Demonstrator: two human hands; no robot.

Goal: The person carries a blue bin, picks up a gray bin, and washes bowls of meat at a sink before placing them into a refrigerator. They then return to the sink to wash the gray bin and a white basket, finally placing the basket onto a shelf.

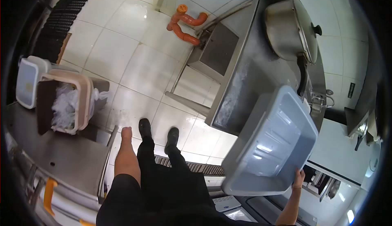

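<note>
My right hand [299,178] grips the rim of a large grey plastic tub [271,148]. The tub is tilted, and its inside, which shows bright reflections, faces me. It is held up beside a wet stainless steel counter [245,83], covering part of it. My left hand [127,133] hangs low at the end of a bare forearm, near the edge of the steel table [77,154] on my left. Its fingers are hard to make out, and nothing is visible in it.
A large lidded pot [288,30] with a black handle stands on the counter, near a faucet [322,98]. Orange pipes [183,24] rise from the tiled floor [143,67]. A beige bin [85,99] holding plastic bags is at left. A drain grate [200,167] crosses the floor.
</note>
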